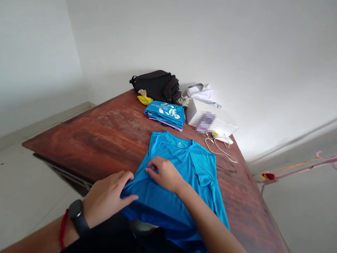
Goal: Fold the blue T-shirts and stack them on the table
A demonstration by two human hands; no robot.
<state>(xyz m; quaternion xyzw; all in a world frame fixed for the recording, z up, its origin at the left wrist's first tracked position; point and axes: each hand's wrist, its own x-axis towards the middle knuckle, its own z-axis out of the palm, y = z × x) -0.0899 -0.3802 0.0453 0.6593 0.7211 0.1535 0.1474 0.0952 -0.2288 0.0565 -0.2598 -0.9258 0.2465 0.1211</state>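
Observation:
A bright blue short-sleeved T-shirt [176, 200] lies spread on the wooden table, its collar pointing away from me. The right-side sleeve is folded in over the body, and the hem hangs over the near edge toward my lap. At the shirt's left edge is my left hand [108, 194], thumb and forefinger apart, its other fingers partly hidden. My right hand [164, 174] is over the middle of the shirt, with fingers loosely bent and a gap between thumb and forefinger. No cloth shows pinched in it.
Beyond the shirt sits a stack of folded shirts [166, 114], with a yellow item [145, 99] and a black backpack [157, 84] behind. To their right are a white box [222, 122], a white bag [202, 92] and a white cable [219, 151]. Pink hangers [331, 158] hang at far right.

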